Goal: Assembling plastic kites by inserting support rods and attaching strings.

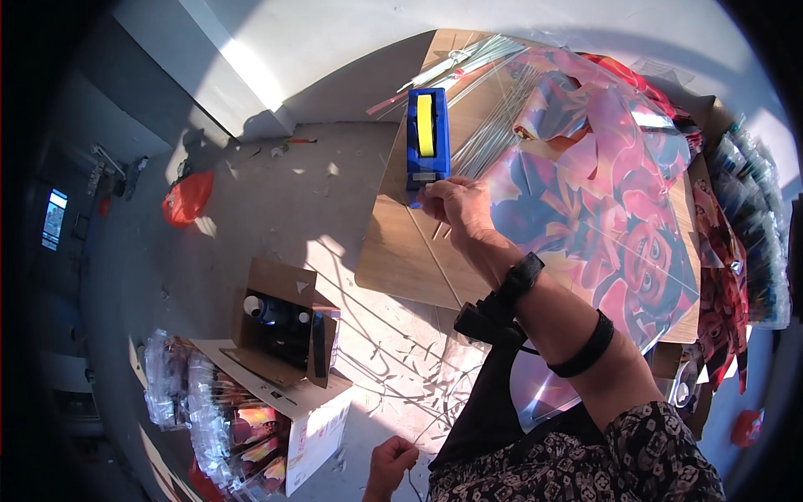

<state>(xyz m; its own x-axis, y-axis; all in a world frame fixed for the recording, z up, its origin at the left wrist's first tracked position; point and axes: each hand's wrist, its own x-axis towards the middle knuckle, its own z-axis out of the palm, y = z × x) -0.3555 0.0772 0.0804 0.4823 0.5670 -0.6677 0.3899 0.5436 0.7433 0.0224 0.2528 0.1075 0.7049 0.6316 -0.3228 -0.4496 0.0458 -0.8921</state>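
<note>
My right hand (458,203) reaches over the wooden table to the front end of a blue tape dispenser (444,138), which holds a roll with a yellow core (425,125). Thumb and forefinger are pinched on the tape end by the cutting edge. Low in view, my left hand (391,465) is closed beside my body, off the table. A thin dark line runs by its fingers; what they grip is too small to make out. Right of the dispenser lies a glossy printed sheet (577,201) in pink and blue, with thin pale sticks (493,130) beside it.
A bundle of pale strips (468,63) lies on the far part of the table (381,259). An open cardboard box (288,272) holds dark bottles, near several plastic-wrapped packs (201,410). More packs (753,226) hang at the right. A red bag (187,199) rests on the littered floor.
</note>
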